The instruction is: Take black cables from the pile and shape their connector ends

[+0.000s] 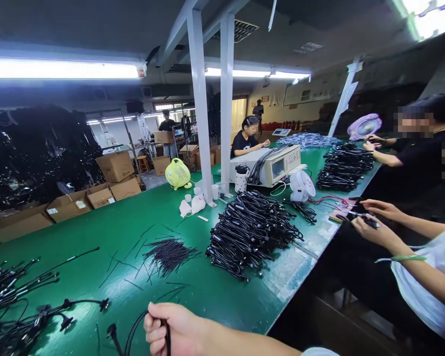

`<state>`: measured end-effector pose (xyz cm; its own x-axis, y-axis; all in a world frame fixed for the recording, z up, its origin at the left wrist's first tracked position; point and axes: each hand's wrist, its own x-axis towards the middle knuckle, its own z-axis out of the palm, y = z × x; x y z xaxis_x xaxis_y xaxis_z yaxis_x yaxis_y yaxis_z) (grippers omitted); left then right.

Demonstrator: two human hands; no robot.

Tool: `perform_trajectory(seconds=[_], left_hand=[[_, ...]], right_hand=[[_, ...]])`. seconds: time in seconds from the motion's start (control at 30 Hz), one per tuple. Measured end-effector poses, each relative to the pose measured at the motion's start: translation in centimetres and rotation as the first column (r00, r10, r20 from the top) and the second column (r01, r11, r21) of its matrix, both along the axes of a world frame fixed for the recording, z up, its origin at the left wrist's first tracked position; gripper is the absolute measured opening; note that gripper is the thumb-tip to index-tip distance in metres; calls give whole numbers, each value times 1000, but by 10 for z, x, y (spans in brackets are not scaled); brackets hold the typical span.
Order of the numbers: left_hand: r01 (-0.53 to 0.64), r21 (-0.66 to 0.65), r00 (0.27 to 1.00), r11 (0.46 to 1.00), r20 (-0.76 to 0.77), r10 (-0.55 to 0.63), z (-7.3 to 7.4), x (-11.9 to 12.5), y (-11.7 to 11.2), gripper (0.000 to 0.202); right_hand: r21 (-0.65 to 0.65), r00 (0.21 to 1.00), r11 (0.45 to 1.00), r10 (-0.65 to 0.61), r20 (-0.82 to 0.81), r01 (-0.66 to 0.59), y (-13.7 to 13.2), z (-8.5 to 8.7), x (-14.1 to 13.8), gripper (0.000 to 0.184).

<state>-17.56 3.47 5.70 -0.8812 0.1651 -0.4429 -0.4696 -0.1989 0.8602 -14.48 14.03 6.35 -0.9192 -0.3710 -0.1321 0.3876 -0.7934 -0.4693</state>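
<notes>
Head view: gripping black cable in the right hand at bottom centre, with fingers curled closed round it. Just left of the hand, a black plug; at lower left, loose cables on the green table; left of mid-frame, thin black strips; right of centre, a heap of bundled cables.

At bottom centre, the right hand hides part of the black cable it grips (the rest runs off the lower edge). The left edge crops a cable heap; at upper right, 1 ceiling lamp is cut off.
</notes>
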Motion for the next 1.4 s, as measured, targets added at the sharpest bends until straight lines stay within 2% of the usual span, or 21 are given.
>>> perform_trajectory(seconds=[0.03, 0.1, 0.13, 0.2, 0.3, 0.37, 0.43, 0.5, 0.53, 0.6, 0.63, 0.67, 0.73, 0.9, 1.07, 1.17, 1.23, 1.27, 1.33, 1.37, 1.4], left_hand=[[9, 5, 1000, 1000, -25, -9, 1, -3, 1, 32], [54, 47, 995, 997, -83, -50, 2, -9, 4, 37], [74, 62, 993, 995, -101, -67, 1, -11, 8, 36], [105, 74, 987, 992, -130, -95, -5, -10, 22, 31], [146, 54, 970, 988, -204, -132, -19, 5, 42, 22], [154, 10, 957, 988, -249, -147, -28, 21, 39, 16], [111, -51, 969, 992, -216, -120, -31, 38, 17, 6], [98, -90, 983, 991, -144, -111, -25, 51, -15, 20], [227, -65, 962, 972, -139, -234, -20, 54, -30, 29], [350, 17, 922, 937, -185, -341, -11, 54, -49, 26], [399, 45, 906, 916, -174, -386, -10, 53, -53, 21], [466, 78, 880, 881, -137, -454, -9, 51, -54, 24], [510, 182, 860, 841, -79, -505, -11, 50, -49, 40], [433, 448, 846, 782, 98, -524, -5, 58, -41, 47], [321, 566, 832, 759, 213, -512, -3, 60, -44, 31], [303, 590, 833, 749, 217, -509, -4, 63, -41, 21], [260, 551, 863, 793, 236, -447, -4, 61, -37, 21], [205, 519, 894, 830, 246, -375, -3, 58, -35, 22], [30, 472, 959, 881, 235, -159, -3, 47, -34, 23], [-64, 467, 975, 882, 219, -45, -2, 39, -34, 23], [-142, 476, 977, 868, 206, 48, -2, 32, -35, 23]], right_hand=[[67, 994, 993, -92, -65, 97, -4, 4, 3, 34], [198, 928, 923, -279, -247, 330, -12, 13, 8, 44], [255, 887, 877, -312, -341, 407, -16, 16, 11, 47], [359, 844, 815, -267, -464, 455, -23, 17, 13, 49], [482, 887, 779, -199, -416, 401, -28, 9, 10, 52], [505, 921, 780, -238, -308, 371, -29, 4, 8, 54], [500, 935, 792, -262, -237, 349, -31, 3, 11, 51], [484, 937, 803, -271, -221, 346, -32, 6, 14, 43], [461, 930, 811, -275, -244, 361, -33, 8, 14, 40], [429, 928, 829, -268, -260, 360, -32, 9, 11, 35], [421, 937, 844, -246, -246, 332, -31, 9, 8, 33], [424, 947, 853, -224, -231, 305, -29, 8, 5, 31], [439, 963, 862, -183, -198, 254, -26, 8, 3, 31], [495, 987, 857, -86, -133, 142, -18, 6, 1, 40], [439, 974, 872, -168, -149, 217, -19, 3, -4, 46], [494, 975, 849, -98, -201, 187, -18, 1, -8, 47], [609, 957, 759, -62, -285, 230, -13, -2, -10, 46], [670, 929, 673, -73, -363, 315, -10, -5, -10, 44], [726, 817, 422, -65, -573, 543, -4, -11, -5, 43], [708, 743, 296, -8, -669, 641, -2, -15, -1, 45], [677, 676, 199, 84, -733, 709, -2, -20, 5, 47]])
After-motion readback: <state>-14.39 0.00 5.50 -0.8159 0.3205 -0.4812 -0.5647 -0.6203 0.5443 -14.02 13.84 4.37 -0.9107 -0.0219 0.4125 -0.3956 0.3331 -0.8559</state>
